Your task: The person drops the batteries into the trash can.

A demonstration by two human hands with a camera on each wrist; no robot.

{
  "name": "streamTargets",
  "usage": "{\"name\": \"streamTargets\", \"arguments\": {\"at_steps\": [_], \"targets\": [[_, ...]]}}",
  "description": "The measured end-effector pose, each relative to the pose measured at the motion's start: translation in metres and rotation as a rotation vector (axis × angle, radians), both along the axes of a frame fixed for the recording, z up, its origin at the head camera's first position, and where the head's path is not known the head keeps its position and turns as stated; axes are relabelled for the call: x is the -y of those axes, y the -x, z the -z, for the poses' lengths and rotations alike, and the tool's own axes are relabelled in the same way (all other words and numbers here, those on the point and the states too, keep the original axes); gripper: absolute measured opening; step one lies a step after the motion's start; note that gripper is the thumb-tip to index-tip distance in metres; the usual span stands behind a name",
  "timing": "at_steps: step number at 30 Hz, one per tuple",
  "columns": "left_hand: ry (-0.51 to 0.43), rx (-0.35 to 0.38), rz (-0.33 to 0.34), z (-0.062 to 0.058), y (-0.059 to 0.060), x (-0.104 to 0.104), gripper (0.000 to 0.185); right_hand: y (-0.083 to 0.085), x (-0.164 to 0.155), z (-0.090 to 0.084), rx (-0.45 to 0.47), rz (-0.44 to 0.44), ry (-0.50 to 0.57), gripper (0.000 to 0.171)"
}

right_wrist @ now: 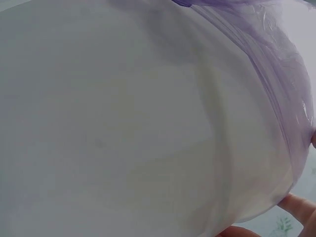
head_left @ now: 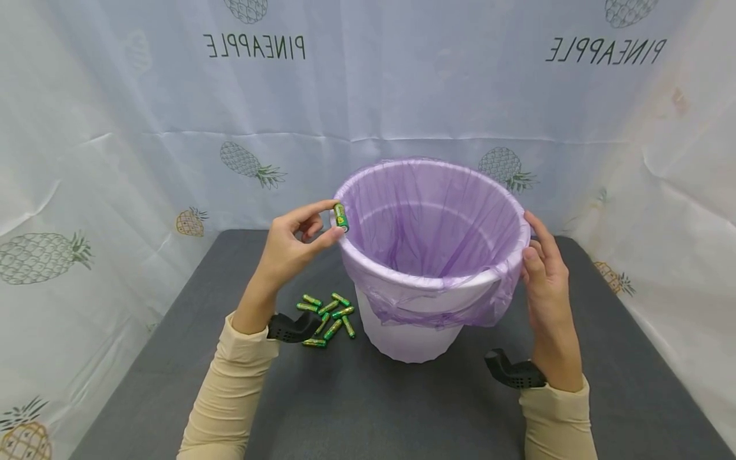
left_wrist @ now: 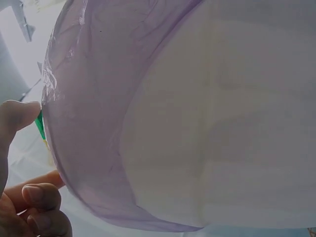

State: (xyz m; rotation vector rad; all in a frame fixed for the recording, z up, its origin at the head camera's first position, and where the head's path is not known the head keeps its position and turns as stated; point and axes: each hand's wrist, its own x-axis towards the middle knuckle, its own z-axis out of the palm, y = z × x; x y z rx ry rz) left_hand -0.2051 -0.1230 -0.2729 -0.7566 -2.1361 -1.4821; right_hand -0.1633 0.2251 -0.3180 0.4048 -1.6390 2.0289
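A white bin (head_left: 411, 338) lined with a purple bag (head_left: 437, 223) stands in the middle of the dark grey table (head_left: 368, 402). My left hand (head_left: 299, 239) pinches a green battery (head_left: 342, 217) between thumb and forefinger, right at the bin's left rim. In the left wrist view only a sliver of the battery (left_wrist: 40, 126) shows beside the bag (left_wrist: 94, 123). My right hand (head_left: 543, 268) rests against the bin's right rim with its fingers on the bag's overhang. The right wrist view is filled by the bin wall (right_wrist: 123, 123).
Several more green batteries (head_left: 328, 316) lie in a loose heap on the table to the left of the bin's base. White cloth printed with pineapples (head_left: 253, 166) hangs behind and on both sides. Bare table lies in front of the bin.
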Motion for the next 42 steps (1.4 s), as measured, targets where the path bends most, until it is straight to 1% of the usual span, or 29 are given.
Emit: {"name": "streamTargets", "arguments": {"at_steps": [9,14,17,21,27,33,42], "targets": [[0.026,0.041,0.028,0.002,0.002,-0.003,0.038,-0.001,0.001,0.000,0.008,0.006,-0.003,0.054],[0.011,0.033,0.059,0.003,0.003,-0.004,0.038,0.001,-0.001,0.000,0.001,0.002,-0.007,0.052],[0.002,0.024,0.061,0.005,0.003,-0.003,0.040,0.002,-0.002,0.002,-0.009,-0.007,-0.010,0.051],[-0.011,0.013,0.046,0.007,0.002,-0.002,0.038,0.003,-0.003,0.003,-0.017,-0.016,-0.010,0.051],[-0.036,0.002,0.005,0.011,-0.002,0.002,0.032,0.002,-0.001,0.001,0.002,0.010,-0.003,0.052],[-0.055,-0.018,-0.018,0.014,-0.006,0.009,0.031,0.000,0.000,-0.001,0.009,0.017,0.002,0.053],[-0.079,-0.029,-0.039,0.024,-0.010,0.019,0.028,0.001,-0.001,0.000,-0.007,0.008,-0.004,0.052]]}}
